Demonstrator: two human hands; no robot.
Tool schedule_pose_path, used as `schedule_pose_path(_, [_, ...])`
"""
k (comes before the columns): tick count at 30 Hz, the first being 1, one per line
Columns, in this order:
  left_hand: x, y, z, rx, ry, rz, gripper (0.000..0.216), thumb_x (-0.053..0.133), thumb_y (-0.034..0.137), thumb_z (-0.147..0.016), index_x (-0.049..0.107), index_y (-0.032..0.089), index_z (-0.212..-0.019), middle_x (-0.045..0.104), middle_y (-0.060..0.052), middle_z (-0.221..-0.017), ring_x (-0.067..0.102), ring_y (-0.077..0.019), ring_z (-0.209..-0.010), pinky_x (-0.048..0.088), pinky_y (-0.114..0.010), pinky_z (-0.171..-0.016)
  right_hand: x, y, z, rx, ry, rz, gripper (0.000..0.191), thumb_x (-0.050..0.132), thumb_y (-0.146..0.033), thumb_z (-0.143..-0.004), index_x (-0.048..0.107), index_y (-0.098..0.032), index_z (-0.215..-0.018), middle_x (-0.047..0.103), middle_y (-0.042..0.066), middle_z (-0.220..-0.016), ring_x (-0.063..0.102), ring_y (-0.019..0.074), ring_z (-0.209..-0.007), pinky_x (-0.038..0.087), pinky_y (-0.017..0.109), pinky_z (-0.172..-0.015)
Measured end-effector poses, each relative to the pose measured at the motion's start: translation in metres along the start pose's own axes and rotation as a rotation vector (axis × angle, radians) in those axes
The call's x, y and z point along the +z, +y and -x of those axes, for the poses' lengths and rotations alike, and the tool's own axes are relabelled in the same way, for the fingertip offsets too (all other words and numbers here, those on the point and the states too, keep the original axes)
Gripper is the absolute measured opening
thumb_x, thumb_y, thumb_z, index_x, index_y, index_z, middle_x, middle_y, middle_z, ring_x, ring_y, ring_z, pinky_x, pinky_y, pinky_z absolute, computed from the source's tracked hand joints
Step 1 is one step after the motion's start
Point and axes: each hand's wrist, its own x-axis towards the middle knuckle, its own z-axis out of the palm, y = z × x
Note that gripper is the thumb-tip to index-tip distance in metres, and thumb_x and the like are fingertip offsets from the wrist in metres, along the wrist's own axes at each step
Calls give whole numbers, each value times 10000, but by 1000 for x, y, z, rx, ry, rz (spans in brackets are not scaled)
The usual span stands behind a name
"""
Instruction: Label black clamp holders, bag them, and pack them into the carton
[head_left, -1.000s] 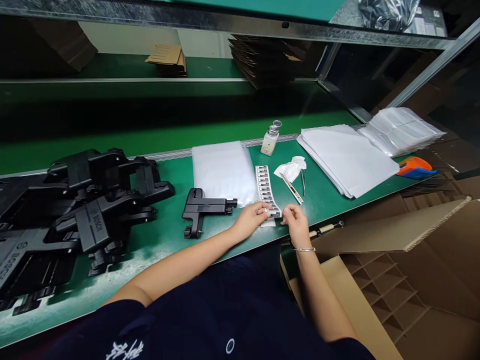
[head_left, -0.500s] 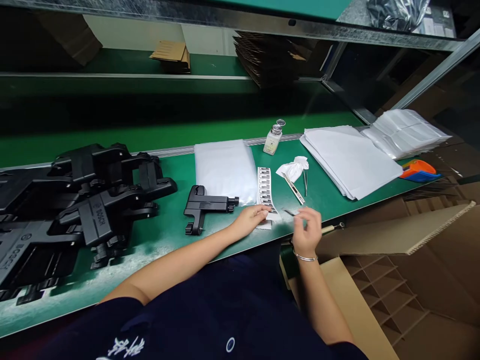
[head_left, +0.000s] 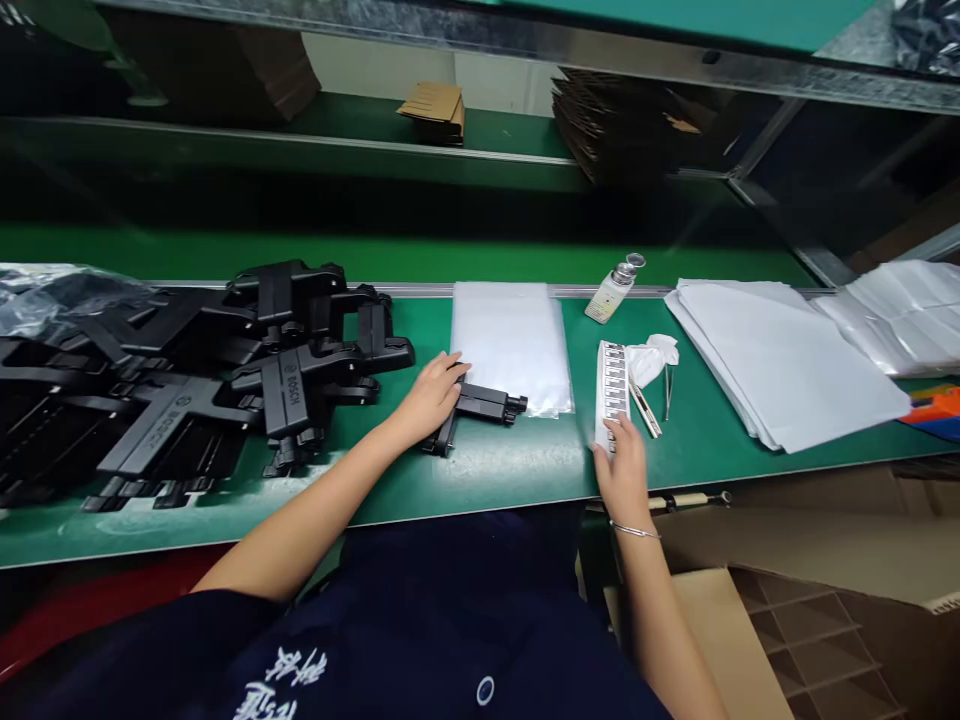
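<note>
My left hand [head_left: 433,402] is closed over the left end of a black plastic clamp-like bracket [head_left: 486,402], hiding part of it. The bracket lies partly across the lower edge of a stack of clear plastic bags [head_left: 506,325]. My right hand [head_left: 624,465] pinches the lower end of a strip of printed labels [head_left: 613,378], thumb on its left side and fingers on top. Just right of that strip are a crumpled white paper [head_left: 652,355], a narrow printed piece [head_left: 645,410] and metal tweezers [head_left: 667,392].
Several black BOSCH brackets [head_left: 285,395] are heaped at the left, with clear plastic film [head_left: 67,295] behind. A small bottle [head_left: 611,292] stands at the back. White sheets [head_left: 787,360] lie at the right, near an orange and blue object [head_left: 934,408]. Below the edge is a divided carton [head_left: 810,640].
My left hand has left the label strip and moved left onto the black bracket. My right hand, earlier raised with a small piece, is now on the strip. The view has shifted left.
</note>
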Motion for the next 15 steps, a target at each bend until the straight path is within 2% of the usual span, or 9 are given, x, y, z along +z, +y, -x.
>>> schedule_pose_path(2, [7,-5,11,-52,-42,102,440,339,183,-913,523,124,-1309,394,-136,-1497,345,-245,-1405,290,-465,-1165,-6,-6,-7,82,118,-87,206,531,-335,-891,600,-207,-1037,532,155,-1308,482,297,-1246,368,543,-1041])
schedule_pose_path(4, [15,1,26,-59,-73,179,440,348,201,-926,490,152,-1340,348,-120,-1526,328,-230,-1412,291,-448,-1167,-3,-24,-14,170,148,-224,157,549,-357,-880,605,-212,-869,586,129,-1228,506,284,-1217,364,515,-1044])
schedule_pose_path(6, [22,13,41,-48,-92,202,432,383,220,-927,481,184,-1347,337,-105,-1531,315,-239,-1413,296,-458,-1163,7,-47,-20,238,48,-394,189,556,-367,-870,599,-214,-768,627,107,-1154,525,276,-1200,360,492,-1048])
schedule_pose_path(9, [31,29,57,-27,-74,173,423,410,207,-919,496,199,-1333,408,-102,-1465,340,-256,-1373,308,-475,-1147,29,-78,-25,314,-198,-574,192,590,-362,-828,619,-215,-708,647,96,-1130,536,277,-1184,352,481,-1049])
schedule_pose_path(11, [36,37,63,-40,-33,152,424,401,177,-910,504,193,-1321,446,-110,-1400,363,-262,-1336,325,-483,-1127,41,-91,-26,346,-310,-589,178,610,-351,-794,626,-218,-677,654,92,-1126,532,285,-1179,342,487,-1051])
schedule_pose_path(15, [41,43,71,-68,16,161,438,372,130,-897,489,189,-1316,435,-120,-1362,365,-260,-1318,338,-476,-1110,48,-100,-24,343,-388,-517,177,606,-338,-770,606,-232,-629,675,74,-1099,502,292,-1201,301,503,-1071])
